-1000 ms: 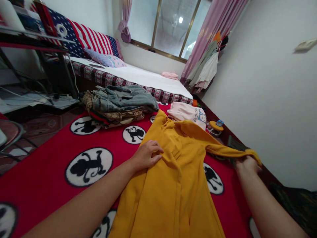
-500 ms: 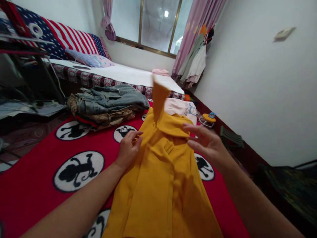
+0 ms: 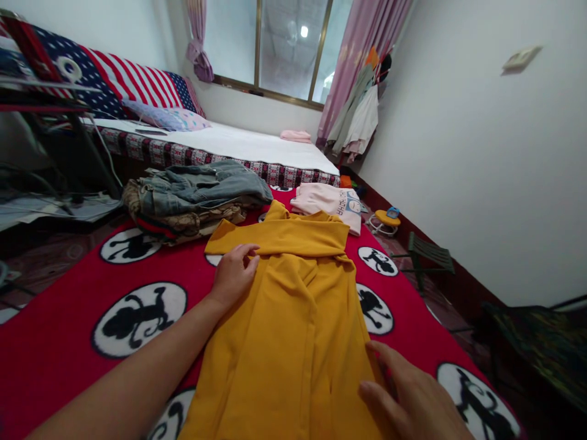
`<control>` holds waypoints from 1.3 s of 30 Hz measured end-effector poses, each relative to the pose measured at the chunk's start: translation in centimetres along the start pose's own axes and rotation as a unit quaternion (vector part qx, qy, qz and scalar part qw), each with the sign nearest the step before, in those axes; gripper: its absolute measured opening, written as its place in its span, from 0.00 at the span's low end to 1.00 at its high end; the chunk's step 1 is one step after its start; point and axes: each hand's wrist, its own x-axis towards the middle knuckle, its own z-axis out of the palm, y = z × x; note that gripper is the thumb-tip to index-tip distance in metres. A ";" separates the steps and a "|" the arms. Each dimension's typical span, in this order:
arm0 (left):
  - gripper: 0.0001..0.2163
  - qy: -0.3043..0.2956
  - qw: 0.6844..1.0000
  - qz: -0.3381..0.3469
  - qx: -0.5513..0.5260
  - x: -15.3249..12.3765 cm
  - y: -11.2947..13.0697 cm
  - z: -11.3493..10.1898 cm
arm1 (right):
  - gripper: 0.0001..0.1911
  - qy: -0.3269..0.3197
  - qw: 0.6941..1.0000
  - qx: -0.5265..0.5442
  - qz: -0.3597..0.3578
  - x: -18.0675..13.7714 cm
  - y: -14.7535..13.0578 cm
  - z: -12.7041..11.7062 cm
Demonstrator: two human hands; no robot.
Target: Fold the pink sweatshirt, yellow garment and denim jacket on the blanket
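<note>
Long mustard-yellow cloth garment [image 3: 284,342] spread on red blanket with white monkey-print circles [image 3: 64,330], one sleeve [image 3: 293,237] laid across top. Left hand [image 3: 235,274] at left edge below sleeve, fingers loosely bent, thumb apart. Right hand [image 3: 406,391] by right edge, thumb and fingers parted.

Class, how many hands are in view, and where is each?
2: the left hand at the left edge of the yellow garment, the right hand by its lower right edge.

Bare left hand [image 3: 235,276] lies palm-down, fingers bent, bare left forearm [image 3: 137,362] extended; bare right hand [image 3: 408,391] sits lower, thumb and fingers parted.
</note>
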 end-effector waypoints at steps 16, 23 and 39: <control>0.17 -0.117 0.943 0.100 0.296 10.7 2.2 -1.6 | 0.40 -0.030 0.886 0.443 0.136 -0.8 -2.4 0.7; 0.17 0.041 0.995 0.050 0.080 18.5 6.2 -5.3 | 0.38 -0.030 0.849 0.519 0.089 -0.3 -5.9 -2.5; 0.10 -0.139 0.972 0.186 0.022 3.6 5.6 -1.5 | 0.15 -0.228 0.854 0.445 -0.144 6.4 -9.9 0.1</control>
